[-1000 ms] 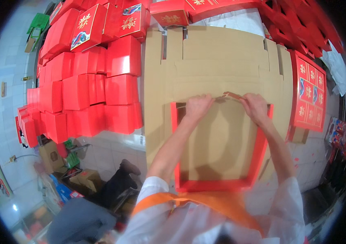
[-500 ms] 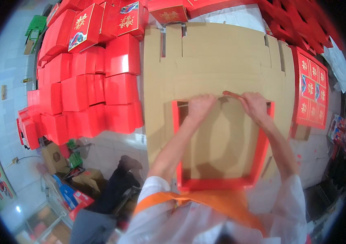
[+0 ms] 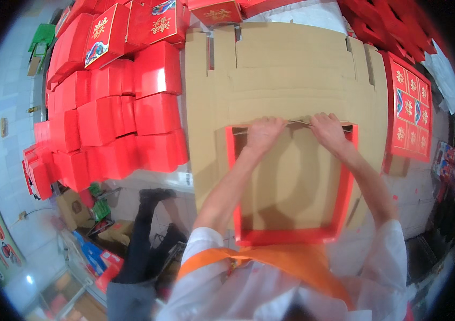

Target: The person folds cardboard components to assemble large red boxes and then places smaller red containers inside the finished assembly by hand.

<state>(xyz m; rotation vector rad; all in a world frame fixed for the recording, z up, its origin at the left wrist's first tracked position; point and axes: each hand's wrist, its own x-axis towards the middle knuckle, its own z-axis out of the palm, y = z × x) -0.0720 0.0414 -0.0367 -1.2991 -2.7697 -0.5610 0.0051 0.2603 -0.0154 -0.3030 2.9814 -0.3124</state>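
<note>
Red-walled open tray lies just off centre toward four o'clock; left hand and right hand have fingers clamped on its twelve-o'clock edge. Red boxes crowd ten o'clock.

The tray looks smooth and paper-faced, the large sheet matt cardboard, the stacked boxes glossy.

We see gold characters on 2 boxes at the upper left, on 1 red carton at top centre, and, smaller to our eyes, across the panelled case at right.
</note>
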